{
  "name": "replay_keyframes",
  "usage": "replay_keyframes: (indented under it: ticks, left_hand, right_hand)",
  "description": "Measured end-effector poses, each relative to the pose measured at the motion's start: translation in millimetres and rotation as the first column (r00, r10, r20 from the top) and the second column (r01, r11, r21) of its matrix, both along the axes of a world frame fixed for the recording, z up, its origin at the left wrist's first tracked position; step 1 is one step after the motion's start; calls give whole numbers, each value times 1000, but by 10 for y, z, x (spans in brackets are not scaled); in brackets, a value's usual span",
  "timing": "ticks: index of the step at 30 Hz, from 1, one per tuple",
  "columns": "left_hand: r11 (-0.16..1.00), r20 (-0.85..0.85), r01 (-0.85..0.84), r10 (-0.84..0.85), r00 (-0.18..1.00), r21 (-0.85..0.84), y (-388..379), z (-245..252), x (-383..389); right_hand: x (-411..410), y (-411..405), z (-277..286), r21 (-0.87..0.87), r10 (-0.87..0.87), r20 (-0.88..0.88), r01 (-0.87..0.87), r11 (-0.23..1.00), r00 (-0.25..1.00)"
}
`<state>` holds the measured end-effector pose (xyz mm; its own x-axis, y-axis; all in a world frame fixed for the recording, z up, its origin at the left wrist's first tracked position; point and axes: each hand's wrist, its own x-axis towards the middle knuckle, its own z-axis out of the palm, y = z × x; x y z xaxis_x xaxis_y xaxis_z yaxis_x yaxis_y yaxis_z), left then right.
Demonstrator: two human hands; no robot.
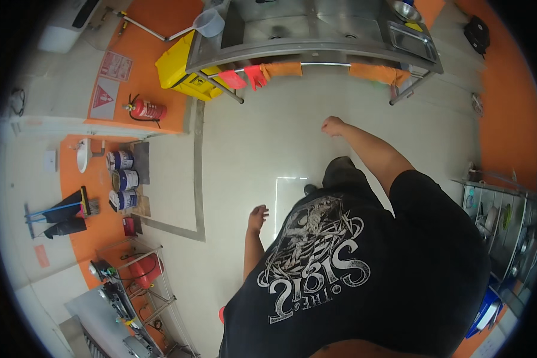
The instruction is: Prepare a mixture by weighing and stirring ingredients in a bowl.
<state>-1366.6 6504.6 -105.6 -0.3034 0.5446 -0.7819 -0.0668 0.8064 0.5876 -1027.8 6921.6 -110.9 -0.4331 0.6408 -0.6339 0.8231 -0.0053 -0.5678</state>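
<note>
My right hand is held out over the pale floor, its fingers curled in and no object visible in it. It is nearest to the stainless steel sink bench but apart from it. Lower down and to the left, my left hand hangs beside my body with fingers loosely apart, holding nothing. From a rail under the bench hang a pair of red rubber gloves, an orange cloth and a second orange cloth.
A yellow bin stands at the bench's left end, below a plastic tub. Along the left are a fire extinguisher, several paint pails and a metal rack. A dish rack stands at right.
</note>
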Motion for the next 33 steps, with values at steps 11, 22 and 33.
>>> replay_keyframes:
  ticks: [11,22,33]
  left_hand:
    - [899,-425,437,-403,810,-19,-522,-48,1758]
    - [728,50,-454,554,831,-514,-374,1095,4728]
    - [527,21,-718,812,583,-454,278,878,5530]
  right_hand:
    - [-1380,2652,-1308,-323,-684,-17,644,694,729]
    - [-1060,2883,-1442,-465,-813,149,766,444,563]
    - [-1121,3306,-2082,-532,-910,-47,761,371,411]
